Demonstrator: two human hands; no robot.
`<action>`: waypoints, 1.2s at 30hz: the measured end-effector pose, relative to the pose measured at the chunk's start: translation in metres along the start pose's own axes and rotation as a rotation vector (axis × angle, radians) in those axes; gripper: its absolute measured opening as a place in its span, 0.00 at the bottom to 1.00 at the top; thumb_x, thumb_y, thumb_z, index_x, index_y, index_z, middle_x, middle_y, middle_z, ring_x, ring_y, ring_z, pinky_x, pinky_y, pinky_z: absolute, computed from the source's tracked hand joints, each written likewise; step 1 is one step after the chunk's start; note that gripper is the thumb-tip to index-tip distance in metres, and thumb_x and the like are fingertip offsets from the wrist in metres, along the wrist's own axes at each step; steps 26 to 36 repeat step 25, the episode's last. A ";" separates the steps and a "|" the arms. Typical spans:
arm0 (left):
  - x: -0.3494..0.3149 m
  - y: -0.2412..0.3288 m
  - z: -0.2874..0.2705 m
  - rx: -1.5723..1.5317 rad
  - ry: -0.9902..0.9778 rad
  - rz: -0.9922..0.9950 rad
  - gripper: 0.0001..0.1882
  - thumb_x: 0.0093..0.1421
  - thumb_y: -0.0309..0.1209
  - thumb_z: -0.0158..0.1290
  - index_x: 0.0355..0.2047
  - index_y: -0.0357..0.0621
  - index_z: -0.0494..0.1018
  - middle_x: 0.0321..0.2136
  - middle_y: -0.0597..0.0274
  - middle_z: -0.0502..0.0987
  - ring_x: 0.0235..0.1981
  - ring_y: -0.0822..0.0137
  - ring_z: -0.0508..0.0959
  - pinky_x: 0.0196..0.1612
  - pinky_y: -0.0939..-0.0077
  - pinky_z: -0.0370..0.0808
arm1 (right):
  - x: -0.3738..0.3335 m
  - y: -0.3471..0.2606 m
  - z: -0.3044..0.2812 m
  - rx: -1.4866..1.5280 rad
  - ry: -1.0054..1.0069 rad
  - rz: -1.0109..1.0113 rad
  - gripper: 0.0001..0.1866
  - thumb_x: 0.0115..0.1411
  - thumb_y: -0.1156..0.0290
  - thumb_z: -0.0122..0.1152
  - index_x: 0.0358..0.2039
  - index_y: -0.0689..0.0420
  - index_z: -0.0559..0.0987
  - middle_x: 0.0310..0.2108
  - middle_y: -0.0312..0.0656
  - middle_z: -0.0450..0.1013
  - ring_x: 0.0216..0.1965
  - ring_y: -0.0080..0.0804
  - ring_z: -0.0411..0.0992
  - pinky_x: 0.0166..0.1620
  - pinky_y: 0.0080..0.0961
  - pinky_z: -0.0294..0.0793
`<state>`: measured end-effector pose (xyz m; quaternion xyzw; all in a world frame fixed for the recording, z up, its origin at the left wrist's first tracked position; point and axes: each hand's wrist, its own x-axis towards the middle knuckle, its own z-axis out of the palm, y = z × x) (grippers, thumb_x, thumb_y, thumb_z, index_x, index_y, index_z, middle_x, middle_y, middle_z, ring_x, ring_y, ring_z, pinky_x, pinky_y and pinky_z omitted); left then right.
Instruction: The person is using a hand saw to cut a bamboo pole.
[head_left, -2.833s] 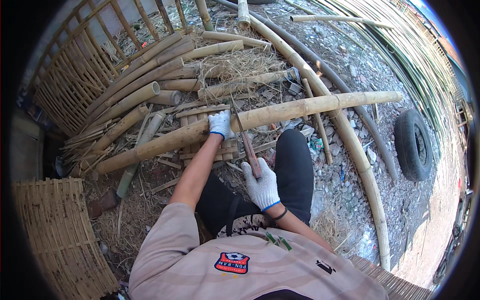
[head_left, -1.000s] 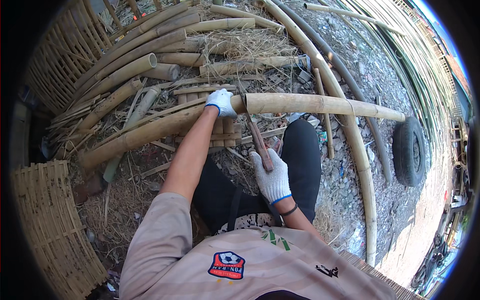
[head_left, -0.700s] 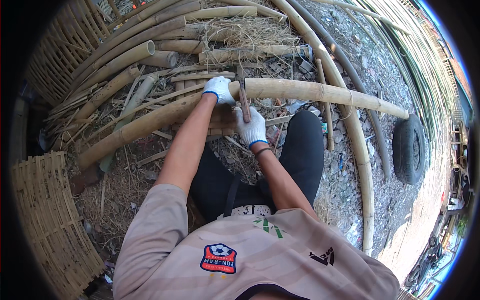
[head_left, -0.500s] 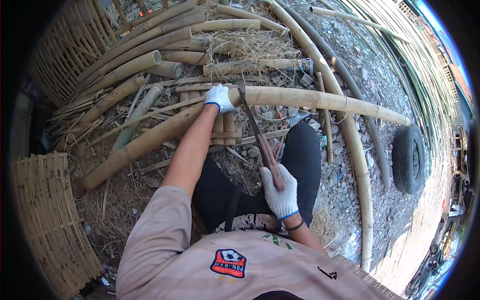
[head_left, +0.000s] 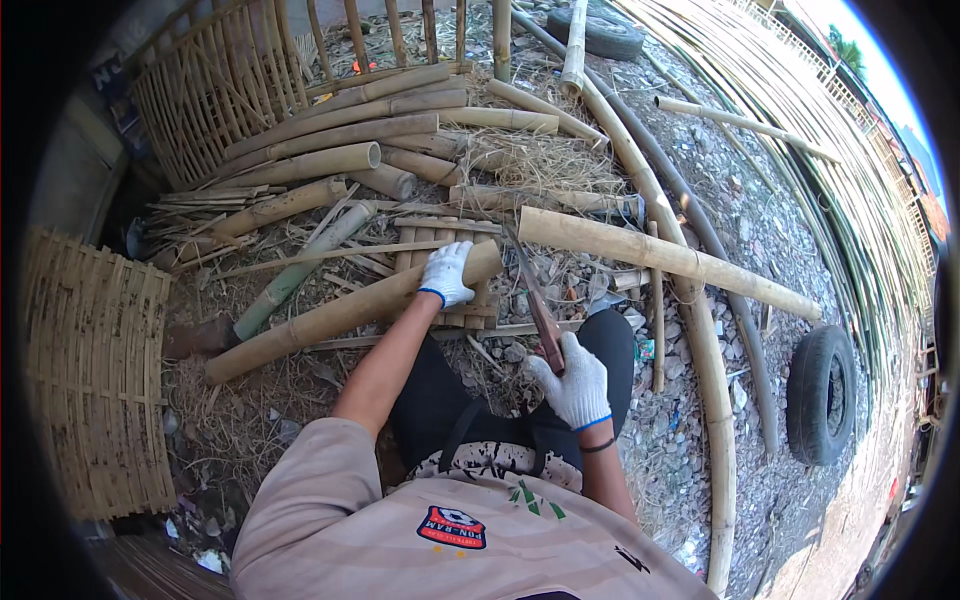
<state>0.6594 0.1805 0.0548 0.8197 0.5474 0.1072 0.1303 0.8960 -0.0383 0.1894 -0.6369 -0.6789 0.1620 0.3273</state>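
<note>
My gloved left hand (head_left: 447,273) is closed over the cut end of a thick bamboo pole (head_left: 330,315), which slants down to the left across a low slatted bamboo stand (head_left: 425,232). In my gloved right hand (head_left: 577,385) is a hand saw (head_left: 537,305), gripped by its brown handle, its narrow blade pointing up and away. The blade's tip lies in the gap between the left pole and another cut bamboo length (head_left: 650,257). That second length runs to the right, over a long bamboo pole on the ground, apart from the left one.
Several bamboo poles (head_left: 340,135) are heaped at the far left beside dry straw (head_left: 545,160). Long poles (head_left: 715,420) cross the stony ground on the right, near a tyre (head_left: 820,395). A woven bamboo panel (head_left: 95,370) stands at the left.
The two bamboo lengths, nearly end to end before, now have a clear gap between them. The right one's near end has dropped. My right hand has turned the saw slightly, out of the cut.
</note>
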 end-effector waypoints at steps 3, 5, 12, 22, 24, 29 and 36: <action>-0.036 -0.008 0.004 -0.004 0.095 0.046 0.49 0.40 0.37 0.69 0.65 0.50 0.62 0.59 0.52 0.70 0.62 0.49 0.69 0.67 0.55 0.65 | 0.010 0.027 0.068 -0.121 -0.165 -0.035 0.28 0.62 0.44 0.64 0.38 0.60 0.69 0.28 0.56 0.76 0.33 0.58 0.78 0.35 0.48 0.76; -0.046 0.007 -0.005 -0.053 0.073 -0.005 0.47 0.40 0.37 0.69 0.63 0.49 0.65 0.60 0.51 0.70 0.64 0.49 0.67 0.67 0.56 0.65 | 0.007 0.055 0.105 -0.118 -0.287 0.054 0.31 0.62 0.42 0.62 0.42 0.62 0.70 0.36 0.61 0.76 0.40 0.60 0.78 0.43 0.50 0.76; -0.140 -0.024 0.007 -0.157 0.615 -0.404 0.53 0.41 0.47 0.73 0.66 0.45 0.63 0.62 0.45 0.67 0.65 0.43 0.65 0.69 0.51 0.61 | 0.033 0.064 0.139 -0.033 -0.284 0.140 0.45 0.54 0.40 0.70 0.56 0.67 0.69 0.51 0.62 0.71 0.54 0.60 0.73 0.54 0.47 0.75; -0.189 -0.113 0.045 -2.147 1.308 -1.339 0.46 0.52 0.56 0.68 0.67 0.62 0.59 0.63 0.54 0.67 0.60 0.42 0.71 0.62 0.34 0.68 | 0.138 0.129 0.199 0.169 -0.034 0.307 0.26 0.62 0.48 0.65 0.44 0.61 0.77 0.38 0.58 0.81 0.42 0.58 0.79 0.48 0.46 0.77; -0.233 -0.164 0.059 -2.214 1.402 -1.142 0.43 0.56 0.56 0.65 0.67 0.75 0.57 0.63 0.55 0.67 0.60 0.45 0.72 0.61 0.29 0.66 | 0.131 0.105 0.215 0.256 -0.115 0.267 0.22 0.63 0.51 0.63 0.41 0.61 0.77 0.38 0.58 0.81 0.42 0.53 0.80 0.47 0.45 0.77; -0.230 -0.162 0.058 -2.213 1.377 -0.943 0.43 0.56 0.57 0.64 0.67 0.71 0.56 0.65 0.57 0.64 0.64 0.48 0.66 0.63 0.29 0.65 | 0.141 0.100 0.218 0.256 -0.113 0.250 0.22 0.63 0.51 0.63 0.41 0.61 0.77 0.38 0.58 0.81 0.42 0.53 0.80 0.47 0.45 0.77; -0.230 -0.162 0.058 -2.213 1.377 -0.943 0.43 0.56 0.57 0.64 0.67 0.71 0.56 0.65 0.57 0.64 0.64 0.48 0.66 0.63 0.29 0.65 | 0.141 0.100 0.218 0.256 -0.113 0.250 0.22 0.63 0.51 0.63 0.41 0.61 0.77 0.38 0.58 0.81 0.42 0.53 0.80 0.47 0.45 0.77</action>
